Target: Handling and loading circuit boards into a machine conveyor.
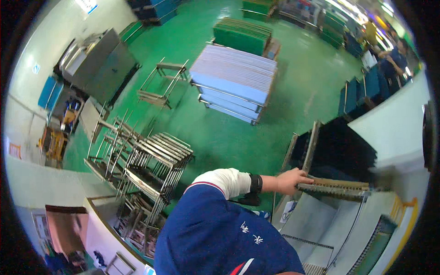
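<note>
My left hand point(293, 180) reaches to the right, with a dark band on its wrist and a white under-sleeve below the blue sleeve. Its fingers close over the left end of a slotted metal rail point(337, 184) on a rack. Behind that rail stand black panels point(348, 149), beside an upright metal bar point(311, 146). Nearer to me, a grey board-like surface point(311, 213) sits within a metal frame. My right hand is out of the picture.
Several bare metal rack carts point(158, 153) stand to the left. Ahead is a cart stacked with pale blue panels point(233, 68), with green panels point(243, 34) behind it. A low empty trolley frame point(162, 85) stands left of it. People point(396, 57) are at the far right.
</note>
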Demonstrator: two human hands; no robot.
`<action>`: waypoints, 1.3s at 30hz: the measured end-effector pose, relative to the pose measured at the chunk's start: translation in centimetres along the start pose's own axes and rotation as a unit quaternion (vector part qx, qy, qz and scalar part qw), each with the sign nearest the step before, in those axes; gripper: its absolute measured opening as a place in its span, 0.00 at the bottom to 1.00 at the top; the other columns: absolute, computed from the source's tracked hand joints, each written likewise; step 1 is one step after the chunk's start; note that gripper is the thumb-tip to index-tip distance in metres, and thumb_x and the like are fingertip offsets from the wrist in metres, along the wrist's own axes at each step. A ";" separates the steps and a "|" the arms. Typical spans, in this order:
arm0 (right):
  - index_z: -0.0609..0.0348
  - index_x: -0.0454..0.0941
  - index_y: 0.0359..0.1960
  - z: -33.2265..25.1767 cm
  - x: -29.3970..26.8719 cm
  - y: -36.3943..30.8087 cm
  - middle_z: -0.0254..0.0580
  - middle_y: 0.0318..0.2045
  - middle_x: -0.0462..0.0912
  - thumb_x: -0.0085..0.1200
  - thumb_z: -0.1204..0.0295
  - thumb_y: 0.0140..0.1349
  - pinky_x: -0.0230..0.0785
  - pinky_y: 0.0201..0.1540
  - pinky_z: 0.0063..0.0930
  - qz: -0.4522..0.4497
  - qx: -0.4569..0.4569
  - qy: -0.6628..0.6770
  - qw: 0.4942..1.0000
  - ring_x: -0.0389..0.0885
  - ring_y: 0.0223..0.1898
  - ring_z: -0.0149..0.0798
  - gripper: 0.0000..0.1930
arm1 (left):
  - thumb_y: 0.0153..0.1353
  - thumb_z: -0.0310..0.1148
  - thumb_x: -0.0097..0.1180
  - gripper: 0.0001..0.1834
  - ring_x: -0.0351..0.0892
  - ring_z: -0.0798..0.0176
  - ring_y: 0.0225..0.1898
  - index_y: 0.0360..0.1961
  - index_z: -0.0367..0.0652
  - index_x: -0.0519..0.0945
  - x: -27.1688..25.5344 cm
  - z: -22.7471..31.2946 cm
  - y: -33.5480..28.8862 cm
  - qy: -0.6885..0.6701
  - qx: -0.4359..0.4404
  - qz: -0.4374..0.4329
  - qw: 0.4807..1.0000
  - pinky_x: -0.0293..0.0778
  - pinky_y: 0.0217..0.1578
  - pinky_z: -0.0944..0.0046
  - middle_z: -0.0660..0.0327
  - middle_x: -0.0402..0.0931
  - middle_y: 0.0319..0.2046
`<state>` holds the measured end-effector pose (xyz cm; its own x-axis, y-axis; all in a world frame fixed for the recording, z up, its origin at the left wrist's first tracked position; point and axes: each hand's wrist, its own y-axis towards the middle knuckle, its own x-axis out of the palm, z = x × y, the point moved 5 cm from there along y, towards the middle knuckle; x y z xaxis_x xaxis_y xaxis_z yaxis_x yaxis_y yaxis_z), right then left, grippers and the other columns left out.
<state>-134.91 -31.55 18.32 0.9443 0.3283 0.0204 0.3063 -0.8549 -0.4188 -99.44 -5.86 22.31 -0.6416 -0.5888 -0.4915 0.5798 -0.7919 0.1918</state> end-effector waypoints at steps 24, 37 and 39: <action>0.56 0.73 0.35 3.0 73.1 -18.5 0.26 0.22 0.67 0.50 0.60 0.66 0.58 0.27 0.20 -0.569 -0.060 -0.240 0.784 0.64 0.23 0.23 0.12 | 0.45 0.18 0.55 0.29 0.76 0.62 0.40 0.53 0.36 0.66 -30.2 -23.0 -43.1 -0.268 -0.360 0.624 0.639 0.72 0.41 0.64 0.58 0.75 0.40; 0.56 0.74 0.33 8.6 103.9 -33.7 0.25 0.24 0.72 0.50 0.60 0.65 0.61 0.28 0.17 -0.727 -0.027 -0.266 0.633 0.67 0.25 0.21 0.13 | 0.45 0.17 0.57 0.20 0.78 0.62 0.37 0.44 0.36 0.75 -44.4 -27.6 -48.0 -0.277 -0.407 0.735 0.466 0.72 0.40 0.63 0.60 0.79 0.38; 0.56 0.75 0.34 9.5 107.8 -37.5 0.25 0.24 0.73 0.50 0.60 0.65 0.61 0.29 0.18 -0.766 -0.028 -0.261 0.587 0.68 0.26 0.21 0.12 | 0.46 0.17 0.57 0.19 0.77 0.62 0.37 0.43 0.36 0.76 -45.6 -28.6 -49.6 -0.292 -0.395 0.749 0.444 0.71 0.40 0.63 0.61 0.79 0.37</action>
<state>-45.76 39.72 27.59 -0.6045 0.7953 0.0459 0.7658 0.5960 -0.2417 -84.62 64.92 10.87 0.8749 -0.4831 0.0335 0.4227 0.7280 -0.5398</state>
